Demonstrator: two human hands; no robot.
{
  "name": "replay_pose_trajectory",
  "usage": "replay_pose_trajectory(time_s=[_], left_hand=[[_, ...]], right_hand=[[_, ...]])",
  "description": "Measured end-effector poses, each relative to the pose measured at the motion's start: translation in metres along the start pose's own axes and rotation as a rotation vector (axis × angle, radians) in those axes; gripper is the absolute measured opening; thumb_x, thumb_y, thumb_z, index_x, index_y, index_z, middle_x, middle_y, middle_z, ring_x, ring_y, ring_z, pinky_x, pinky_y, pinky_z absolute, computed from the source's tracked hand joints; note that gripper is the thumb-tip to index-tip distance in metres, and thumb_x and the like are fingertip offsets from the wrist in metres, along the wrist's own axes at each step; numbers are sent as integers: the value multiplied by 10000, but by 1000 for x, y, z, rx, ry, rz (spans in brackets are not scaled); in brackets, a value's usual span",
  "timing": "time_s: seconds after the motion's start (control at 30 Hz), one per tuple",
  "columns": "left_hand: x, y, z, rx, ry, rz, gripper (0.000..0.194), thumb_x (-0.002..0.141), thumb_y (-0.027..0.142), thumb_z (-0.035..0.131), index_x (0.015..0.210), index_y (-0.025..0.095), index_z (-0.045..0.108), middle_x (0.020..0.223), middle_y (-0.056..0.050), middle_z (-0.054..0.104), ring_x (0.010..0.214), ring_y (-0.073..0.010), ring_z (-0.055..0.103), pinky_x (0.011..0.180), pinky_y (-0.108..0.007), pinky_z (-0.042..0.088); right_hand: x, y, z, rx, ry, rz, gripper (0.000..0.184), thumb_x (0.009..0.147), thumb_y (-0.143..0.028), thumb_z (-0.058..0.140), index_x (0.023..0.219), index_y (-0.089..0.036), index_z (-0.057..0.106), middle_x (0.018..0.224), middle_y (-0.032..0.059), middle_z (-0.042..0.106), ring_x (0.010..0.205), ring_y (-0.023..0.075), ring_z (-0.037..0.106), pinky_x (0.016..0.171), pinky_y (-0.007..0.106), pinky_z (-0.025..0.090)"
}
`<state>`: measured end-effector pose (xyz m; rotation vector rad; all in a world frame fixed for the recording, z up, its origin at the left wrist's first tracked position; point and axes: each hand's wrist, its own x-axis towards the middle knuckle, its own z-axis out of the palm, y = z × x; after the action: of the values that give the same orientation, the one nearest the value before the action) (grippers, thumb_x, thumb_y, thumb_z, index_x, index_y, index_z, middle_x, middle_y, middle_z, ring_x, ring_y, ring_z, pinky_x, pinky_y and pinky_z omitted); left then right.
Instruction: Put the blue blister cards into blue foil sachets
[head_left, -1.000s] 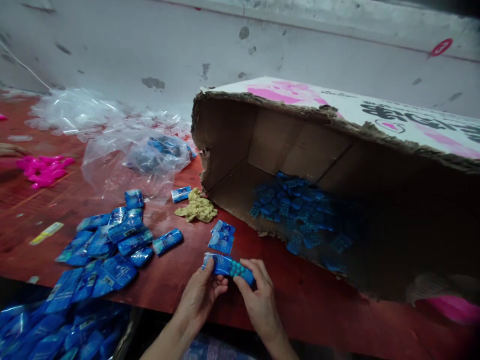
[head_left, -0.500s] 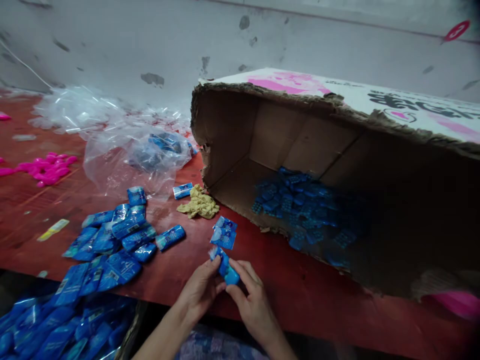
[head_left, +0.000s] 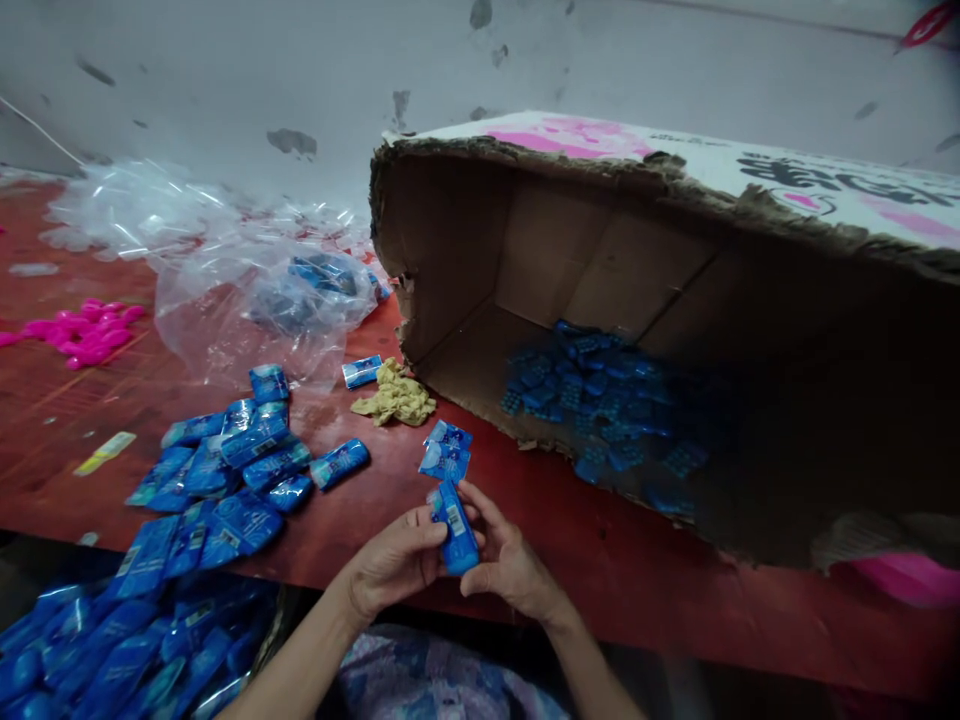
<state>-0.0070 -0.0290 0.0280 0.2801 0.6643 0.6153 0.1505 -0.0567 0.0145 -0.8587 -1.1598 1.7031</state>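
In front of me is a small blue case in a printed blue film sleeve (head_left: 455,530), tilted, its barcode face up. My left hand (head_left: 394,565) pinches its left side, thumb on top. My right hand (head_left: 517,570) closes round the right side, index finger near the upper end and thumb by the lower end; its other fingers are partly hidden behind the case. Just beyond lie flat printed blue sleeves (head_left: 445,452), overlapping on the red table (head_left: 570,610). To the left is a pile of sleeved blue cases (head_left: 225,480).
A torn-edged cardboard box (head_left: 442,270) lies on its side at right, holding many bumpy blue cases (head_left: 592,390). Clear plastic bags (head_left: 225,330), a crumpled yellow cloth (head_left: 395,393) and pink pieces (head_left: 90,333) lie at left. A container of blue packs (head_left: 112,650) stands below the table edge.
The case has turned over, from its turquoise bumps to its barcode face, and from lying crosswise to pointing away from me. Another person's hand at far left has left the view.
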Motion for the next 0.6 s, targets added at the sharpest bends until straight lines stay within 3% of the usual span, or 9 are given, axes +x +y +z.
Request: replay_pose_trajectory(time_s=[0.2, 0.33, 0.43, 0.5, 0.6], left_hand=[[-3, -14, 4, -25, 2, 80, 197, 652, 196, 688, 824, 101, 673, 781, -92, 697, 742, -170, 647, 726, -253, 473], [-2, -29, 13, -50, 114, 129, 167, 661, 279, 685, 729, 127, 673, 706, -54, 689, 678, -149, 635, 684, -256, 487], [0, -32, 16, -36, 218, 174, 200, 652, 324, 685, 729, 141, 663, 703, -45, 687, 660, -157, 630, 684, -298, 496], [-2, -24, 11, 69, 348, 256, 239, 619, 329, 707, 761, 144, 660, 710, -45, 689, 660, -168, 625, 685, -309, 493], [-20, 5, -8, 371, 676, 494, 329, 535, 283, 756, 824, 163, 656, 777, -42, 697, 765, -211, 621, 731, -311, 479]], right_hand=[[-3, -5, 1, -40, 28, -47, 734, 609, -510, 694, 1263, -304, 436, 1233, 52, 543, 1131, 239, 501, 916, 391, 412], [-6, 0, 6, -7, 85, -41, 655, 671, -532, 633, 1260, -326, 432, 1163, 21, 588, 1057, 214, 553, 858, 337, 459], [-5, 5, 7, -102, 131, -51, 624, 729, -546, 566, 1280, -296, 417, 1171, 39, 577, 1030, 214, 559, 830, 320, 473], [-3, 7, 5, -257, 158, -78, 584, 759, -493, 569, 1280, -273, 422, 1177, 54, 561, 1002, 205, 562, 830, 311, 468], [6, 2, -2, -565, 198, -99, 410, 792, -314, 580, 1193, -264, 509, 1065, 34, 582, 876, 159, 573, 798, 286, 466]])
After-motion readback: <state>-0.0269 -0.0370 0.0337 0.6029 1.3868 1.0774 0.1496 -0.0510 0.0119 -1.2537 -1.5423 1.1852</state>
